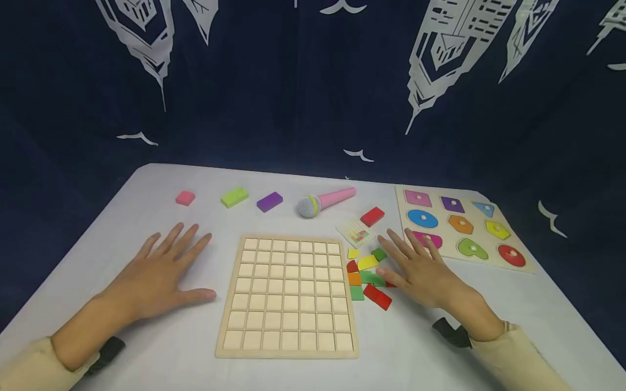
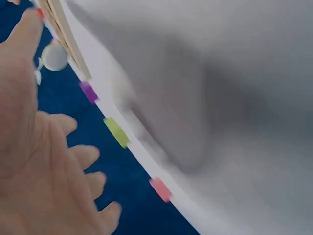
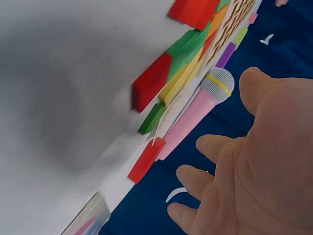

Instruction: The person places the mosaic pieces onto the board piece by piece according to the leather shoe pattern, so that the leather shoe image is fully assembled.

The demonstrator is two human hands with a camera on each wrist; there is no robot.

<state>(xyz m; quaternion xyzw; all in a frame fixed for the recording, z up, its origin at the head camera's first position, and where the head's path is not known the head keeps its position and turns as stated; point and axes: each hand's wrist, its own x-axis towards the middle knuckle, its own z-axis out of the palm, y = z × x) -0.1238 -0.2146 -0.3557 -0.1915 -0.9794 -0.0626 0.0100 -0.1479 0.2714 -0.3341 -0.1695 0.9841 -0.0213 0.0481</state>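
My left hand (image 1: pixel 156 277) is spread with fingers apart, left of a wooden grid board (image 1: pixel 292 320) and holding nothing. The board's square cells are bare. On its right side my right hand (image 1: pixel 425 274) is spread too, palm down and holding nothing, overlapping part of a pile of coloured pieces in the head view. That pile includes a yellow piece (image 1: pixel 368 263), a green piece (image 1: pixel 373 278), a red piece (image 1: pixel 377 297) and an orange piece (image 1: pixel 354 279). Just beyond them lies a small pattern card (image 1: pixel 356 232), with a red block (image 1: pixel 372 216) beside it.
Along the back of the white table (image 1: pixel 171 353) lie a pink block (image 1: pixel 185 198), a lime green block (image 1: pixel 235 197), a purple block (image 1: pixel 269 202) and a pink toy microphone (image 1: pixel 325 202). A shape puzzle board (image 1: pixel 464 225) lies at the back right. A dark blue curtain (image 1: pixel 293 108) hangs behind.
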